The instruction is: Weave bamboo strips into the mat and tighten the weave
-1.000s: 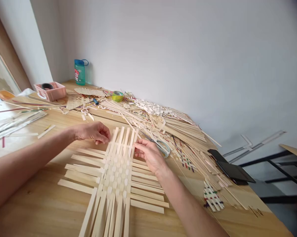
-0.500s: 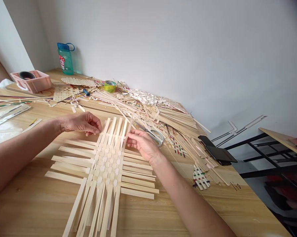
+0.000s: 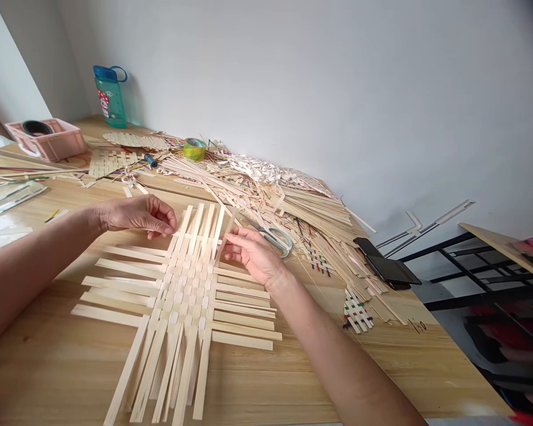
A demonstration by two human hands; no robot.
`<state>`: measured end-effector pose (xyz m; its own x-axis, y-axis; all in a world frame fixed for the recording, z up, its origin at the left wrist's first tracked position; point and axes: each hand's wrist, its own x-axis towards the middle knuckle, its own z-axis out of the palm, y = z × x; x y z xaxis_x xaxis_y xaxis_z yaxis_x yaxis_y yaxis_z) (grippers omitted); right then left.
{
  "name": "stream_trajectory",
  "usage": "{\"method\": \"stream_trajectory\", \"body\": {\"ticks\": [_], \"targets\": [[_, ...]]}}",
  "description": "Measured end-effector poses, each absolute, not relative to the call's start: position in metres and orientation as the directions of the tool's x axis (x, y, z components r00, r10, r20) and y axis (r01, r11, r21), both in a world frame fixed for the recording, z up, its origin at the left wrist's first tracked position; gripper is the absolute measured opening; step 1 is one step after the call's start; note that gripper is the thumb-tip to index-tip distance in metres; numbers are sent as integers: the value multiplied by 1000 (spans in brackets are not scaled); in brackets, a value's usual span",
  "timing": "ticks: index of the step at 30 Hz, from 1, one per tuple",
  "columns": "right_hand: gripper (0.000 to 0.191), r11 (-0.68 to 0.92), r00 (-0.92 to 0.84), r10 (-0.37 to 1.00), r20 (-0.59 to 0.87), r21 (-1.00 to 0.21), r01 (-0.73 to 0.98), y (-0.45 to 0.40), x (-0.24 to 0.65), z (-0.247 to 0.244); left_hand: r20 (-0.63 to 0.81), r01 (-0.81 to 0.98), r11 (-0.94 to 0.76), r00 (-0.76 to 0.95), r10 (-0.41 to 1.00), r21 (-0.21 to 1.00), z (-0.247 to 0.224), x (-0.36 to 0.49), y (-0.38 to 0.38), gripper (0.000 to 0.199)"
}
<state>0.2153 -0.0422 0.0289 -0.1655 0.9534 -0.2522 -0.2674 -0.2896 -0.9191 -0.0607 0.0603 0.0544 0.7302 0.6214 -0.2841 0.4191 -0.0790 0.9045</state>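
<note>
A woven mat of pale wood strips [image 3: 184,290] lies on the table, its loose ends fanning out on all sides. At its upper left, my left hand [image 3: 144,214] is closed in a pinch on the end of a thin crosswise strip [image 3: 195,238], which runs through the upright strips toward the right. My right hand [image 3: 251,251] is closed at the mat's upper right edge. Between its thumb and fingers it pinches an upright strip [image 3: 231,223], whose top leans to the right. Grey-handled scissors [image 3: 277,238] lie just beyond my right hand.
Loose strips [image 3: 315,210] and white shavings [image 3: 266,171] are heaped along the wall. Behind the mat are yellow tape [image 3: 194,149], a pink basket [image 3: 60,145] and a teal bottle [image 3: 110,100]. A black phone [image 3: 393,269] sits near the table's right edge.
The whole view has shifted slightly, so the mat and table things sit a little higher and further left. Both hands keep nearly the same grip and place on the mat.
</note>
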Motion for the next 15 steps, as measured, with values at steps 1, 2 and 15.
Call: {"method": "stream_trajectory", "body": {"ticks": [1, 2, 15], "targets": [[30, -284, -166, 955, -247, -922, -263, -42, 216, 29, -282, 419, -83, 732, 621, 904, 54, -61, 61, 24], [30, -282, -168, 955, -244, -924, -259, -43, 216, 29, -285, 422, -82, 731, 620, 903, 54, -61, 61, 24], [33, -352, -217, 931, -294, -882, -312, -41, 214, 27, -312, 435, -64, 733, 604, 898, 53, -59, 60, 23]]}}
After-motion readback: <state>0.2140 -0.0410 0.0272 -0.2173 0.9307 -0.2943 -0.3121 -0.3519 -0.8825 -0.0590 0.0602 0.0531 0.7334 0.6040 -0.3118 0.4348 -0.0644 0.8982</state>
